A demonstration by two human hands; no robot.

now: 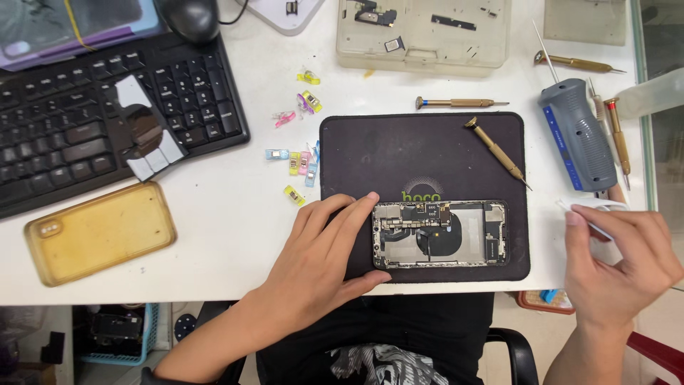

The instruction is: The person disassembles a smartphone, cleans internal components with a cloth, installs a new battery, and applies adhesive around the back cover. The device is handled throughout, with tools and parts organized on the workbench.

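- Opened phone lies flat, lower centre of frame, on the lower part of a dark work mat; back is off, boards and coil exposed.
- Left hand rests on the mat's lower-left corner, fingers spread flat, index fingertip touching the phone's top-left corner, thumb pressed to its lower-left edge. Bracing the phone, not closed round it.
- Right hand at right edge of frame, off the mat, fingers pinched on a thin white tool; tool tip points up-left. Can't tell exactly what the tool is.
- Brass screwdriver lies diagonally on the mat's upper-right corner; second brass screwdriver just above the mat on the white table.
- Grey electric screwdriver right of the mat, more brass drivers beside it.
- Small coloured clips scattered left of the mat.
- Yellowed phone case lower left, black keyboard upper left with a mouse above it.
- Clear plastic parts tray top centre, small parts inside.
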